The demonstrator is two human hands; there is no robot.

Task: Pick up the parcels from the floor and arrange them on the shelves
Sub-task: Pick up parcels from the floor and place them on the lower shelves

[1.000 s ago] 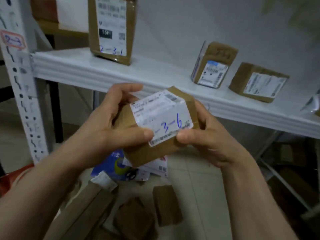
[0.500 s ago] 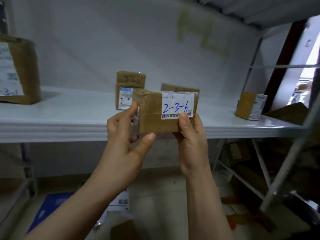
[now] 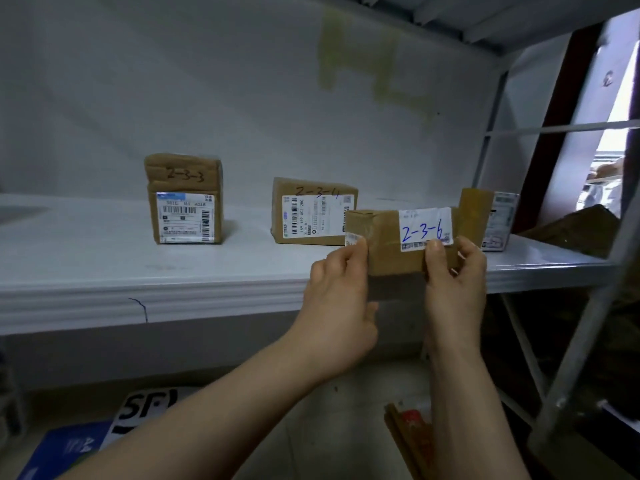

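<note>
A small brown cardboard parcel point(image 3: 388, 244) with a white label marked 2-3-6 is held over the front edge of the white shelf point(image 3: 104, 261). My left hand point(image 3: 337, 289) grips its left end and my right hand point(image 3: 453, 285) its right end, thumbs on the front face. Whether its base touches the shelf I cannot tell. Behind it on the shelf stand a parcel marked 2-3-3 point(image 3: 185, 202), a parcel marked 2-3-4 point(image 3: 311, 213) and a parcel point(image 3: 491, 216) partly hidden behind the held one.
A grey metal upright point(image 3: 588, 323) and braces frame the shelf's right end. On the floor below lie a black-and-white SF bag point(image 3: 145, 410), a blue packet point(image 3: 65, 448) and a brown carton point(image 3: 412, 434). A shelf board point(image 3: 485, 22) hangs overhead.
Both hands have carried the 2-3-6 parcel up from near the floor pile and rightward along the shelf, past the 2-3-4 parcel, down to the shelf's front edge.
</note>
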